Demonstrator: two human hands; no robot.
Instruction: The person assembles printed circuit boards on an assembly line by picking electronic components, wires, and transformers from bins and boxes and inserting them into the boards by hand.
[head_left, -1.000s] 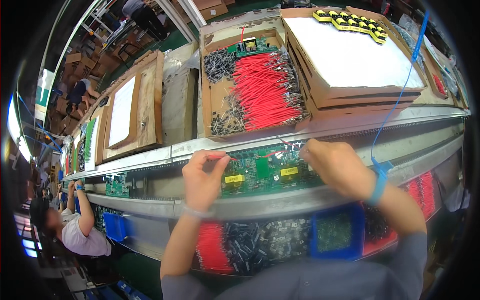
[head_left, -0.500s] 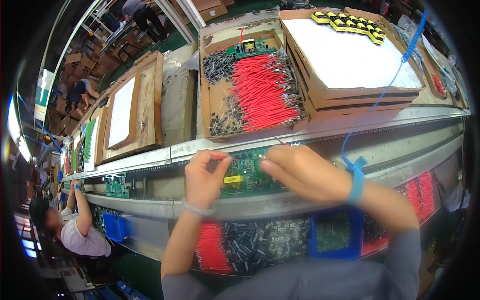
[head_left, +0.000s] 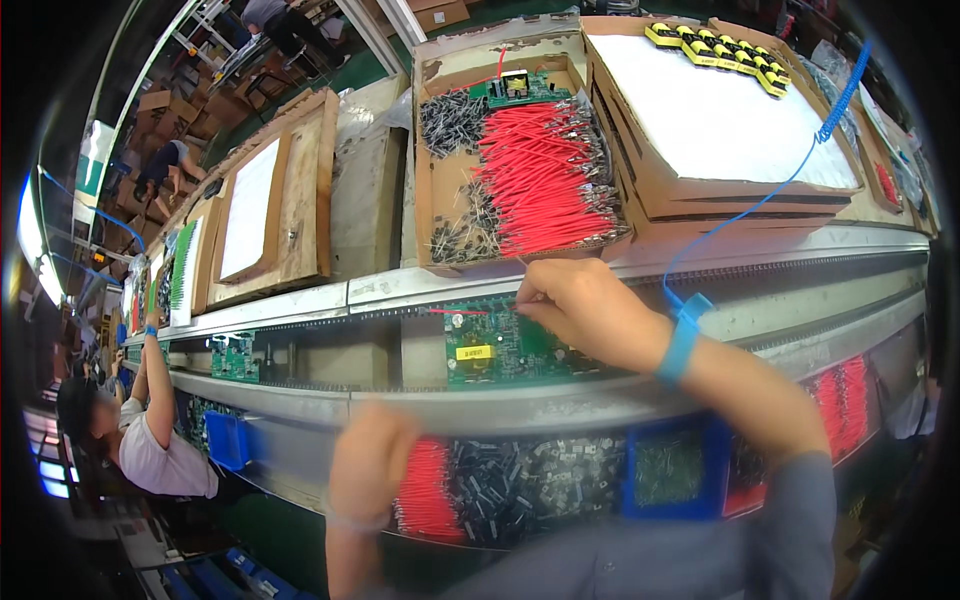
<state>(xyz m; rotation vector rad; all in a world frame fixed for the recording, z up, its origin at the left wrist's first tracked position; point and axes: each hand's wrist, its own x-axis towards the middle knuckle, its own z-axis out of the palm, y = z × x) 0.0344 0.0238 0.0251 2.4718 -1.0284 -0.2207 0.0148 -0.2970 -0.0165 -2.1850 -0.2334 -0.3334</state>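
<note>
Green circuit board (head_left: 535,352) under the right hand (head_left: 583,304), red wires (head_left: 428,492) by the left (head_left: 372,462)

The board lies in the metal conveyor track (head_left: 375,345), in front of the person. A yellow component (head_left: 475,352) sits on its left part, and a thin red lead (head_left: 462,312) runs along its upper left edge. The right hand is over the board's upper edge, fingers curled toward the thumb; I cannot tell whether they are closed on a part. A blue wrist strap (head_left: 681,345) circles that wrist. The left hand, blurred, is just left of the red wires below the track; its fingers look curled, but whether they grip anything cannot be told. Right of those wires lie dark parts (head_left: 492,487), pale parts (head_left: 572,485) and a blue bin (head_left: 715,460). Beyond the track, a cardboard tray (head_left: 447,190) holds more red wires.
</note>
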